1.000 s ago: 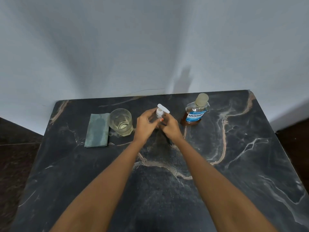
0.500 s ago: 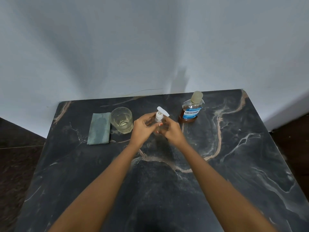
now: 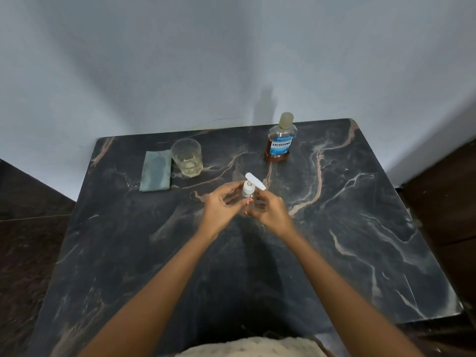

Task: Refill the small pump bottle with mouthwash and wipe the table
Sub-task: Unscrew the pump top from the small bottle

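Note:
A small clear pump bottle [image 3: 249,192] with a white pump head stands upright between my hands over the middle of the dark marble table [image 3: 360,228]. My right hand [image 3: 270,211] wraps the bottle's body. My left hand [image 3: 221,206] has its fingertips at the bottle's neck, just under the pump. A mouthwash bottle [image 3: 280,144] with amber liquid, a blue label and a closed cap stands at the back, right of centre. A folded grey-green cloth [image 3: 155,171] lies flat at the back left.
A clear drinking glass [image 3: 186,157] with a little pale liquid stands right beside the cloth. A pale wall runs behind the table. The table's right edge and near right corner drop off to a dark floor.
The small pump bottle and both hands have come nearer to me, away from the mouthwash bottle and glass. The view has pulled back and tilted down.

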### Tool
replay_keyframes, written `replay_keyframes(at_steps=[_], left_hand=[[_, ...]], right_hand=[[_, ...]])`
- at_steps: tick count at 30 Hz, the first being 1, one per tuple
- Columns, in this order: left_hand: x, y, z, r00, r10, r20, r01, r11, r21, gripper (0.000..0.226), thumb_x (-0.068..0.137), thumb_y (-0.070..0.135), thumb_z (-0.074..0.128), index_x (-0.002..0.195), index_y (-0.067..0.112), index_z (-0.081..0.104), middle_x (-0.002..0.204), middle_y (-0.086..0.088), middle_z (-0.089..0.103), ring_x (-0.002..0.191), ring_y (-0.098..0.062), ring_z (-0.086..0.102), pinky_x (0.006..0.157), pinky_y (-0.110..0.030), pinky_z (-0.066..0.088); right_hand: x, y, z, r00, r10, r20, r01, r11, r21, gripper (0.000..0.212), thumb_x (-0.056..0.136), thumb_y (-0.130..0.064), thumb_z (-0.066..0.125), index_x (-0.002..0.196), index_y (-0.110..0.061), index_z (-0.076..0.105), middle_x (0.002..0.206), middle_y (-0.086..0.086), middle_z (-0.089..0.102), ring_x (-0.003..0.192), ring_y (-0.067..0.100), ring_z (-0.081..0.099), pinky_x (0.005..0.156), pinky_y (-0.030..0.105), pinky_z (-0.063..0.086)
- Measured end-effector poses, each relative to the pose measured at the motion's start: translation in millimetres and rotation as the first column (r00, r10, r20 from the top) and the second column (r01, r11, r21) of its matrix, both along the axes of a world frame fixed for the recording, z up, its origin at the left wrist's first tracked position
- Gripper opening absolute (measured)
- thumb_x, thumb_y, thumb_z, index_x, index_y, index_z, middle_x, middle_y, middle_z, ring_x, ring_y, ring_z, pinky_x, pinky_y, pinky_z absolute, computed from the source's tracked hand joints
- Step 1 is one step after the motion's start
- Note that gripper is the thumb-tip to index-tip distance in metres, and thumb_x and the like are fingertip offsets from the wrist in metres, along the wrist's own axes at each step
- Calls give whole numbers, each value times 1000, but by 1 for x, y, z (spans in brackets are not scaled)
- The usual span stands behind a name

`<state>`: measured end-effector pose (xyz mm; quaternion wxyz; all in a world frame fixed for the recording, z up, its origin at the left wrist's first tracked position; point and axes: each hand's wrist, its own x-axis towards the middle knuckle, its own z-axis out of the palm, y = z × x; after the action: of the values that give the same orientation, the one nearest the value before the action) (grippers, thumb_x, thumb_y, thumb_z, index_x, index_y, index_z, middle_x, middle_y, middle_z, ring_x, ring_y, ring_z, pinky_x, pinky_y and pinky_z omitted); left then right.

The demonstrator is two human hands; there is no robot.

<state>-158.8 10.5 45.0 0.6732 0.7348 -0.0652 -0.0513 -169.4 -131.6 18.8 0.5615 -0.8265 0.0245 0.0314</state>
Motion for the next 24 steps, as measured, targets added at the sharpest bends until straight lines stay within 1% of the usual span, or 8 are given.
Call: replay_keyframes(at_steps=[2, 4, 6, 11, 13, 17, 22, 24], left_hand=[[-18, 2, -4, 1000, -7, -8, 7, 1000, 2, 48, 67, 0, 75, 103, 28, 60, 99, 11, 65, 94, 3, 63, 83, -12, 48], [-35, 3, -9, 1000, 0, -16, 0, 1000, 0, 48, 66, -3, 75, 103, 25, 60, 98, 11, 65, 91, 5, 63, 82, -12, 48], [-50, 6, -16, 999, -4, -33, 4, 1000, -2, 49, 66, -5, 75, 101, 27, 61, 98, 9, 65, 92, 4, 63, 82, -13, 49], [-81, 13, -36, 996, -35, -77, 40, 998, 54, 50, 65, 3, 79, 96, 37, 61, 98, 13, 66, 93, 1, 64, 82, -12, 48], [-89, 15, -42, 996, -35, -81, 41, 996, 76, 52, 64, 5, 80, 97, 40, 60, 99, 15, 65, 95, 2, 62, 82, -12, 48], [-99, 16, -50, 997, -42, -62, 49, 992, 112, 57, 65, 3, 79, 100, 43, 57, 103, 16, 63, 100, 2, 61, 86, -11, 46], [-102, 14, -53, 998, -42, -54, 48, 992, 115, 54, 66, 2, 78, 100, 39, 58, 102, 14, 63, 100, 0, 61, 87, -13, 46], [-101, 15, -54, 997, -37, -67, 44, 993, 111, 53, 65, 2, 78, 99, 37, 58, 101, 14, 62, 99, 3, 61, 85, -10, 45]], right_hand=[[-17, 0, -5, 1000, -11, -8, 11, 1000, 2, 49, 68, -4, 77, 113, -7, 59, 99, 1, 65, 87, 11, 63, 77, 15, 51], [-35, 2, -10, 1000, -11, -18, 11, 1000, 11, 45, 68, -2, 76, 110, -8, 61, 99, 4, 67, 89, 17, 65, 81, 26, 54], [-51, 4, -16, 999, -7, -48, 9, 1000, 23, 47, 69, 0, 75, 112, -10, 60, 101, 7, 67, 91, 21, 65, 83, 35, 54], [-86, 10, -31, 996, 3, -93, 0, 1000, 25, 50, 69, 1, 75, 115, -8, 57, 100, 6, 67, 92, 20, 66, 86, 40, 53], [-94, 12, -35, 995, 21, -102, -19, 1000, 18, 50, 70, 0, 75, 115, -9, 57, 105, 9, 67, 95, 21, 65, 88, 40, 52], [-103, 15, -40, 998, 41, -55, -44, 998, -51, 48, 71, -5, 74, 116, -11, 57, 105, 0, 65, 96, 16, 63, 86, 34, 52], [-107, 17, -40, 997, 47, -69, -53, 995, -90, 49, 74, -5, 71, 120, -13, 54, 111, 4, 64, 97, 12, 61, 88, 34, 51], [-106, 15, -38, 992, 83, -90, -92, 992, -90, 53, 73, -3, 72, 121, -11, 52, 114, 6, 62, 100, 12, 59, 90, 26, 48]])
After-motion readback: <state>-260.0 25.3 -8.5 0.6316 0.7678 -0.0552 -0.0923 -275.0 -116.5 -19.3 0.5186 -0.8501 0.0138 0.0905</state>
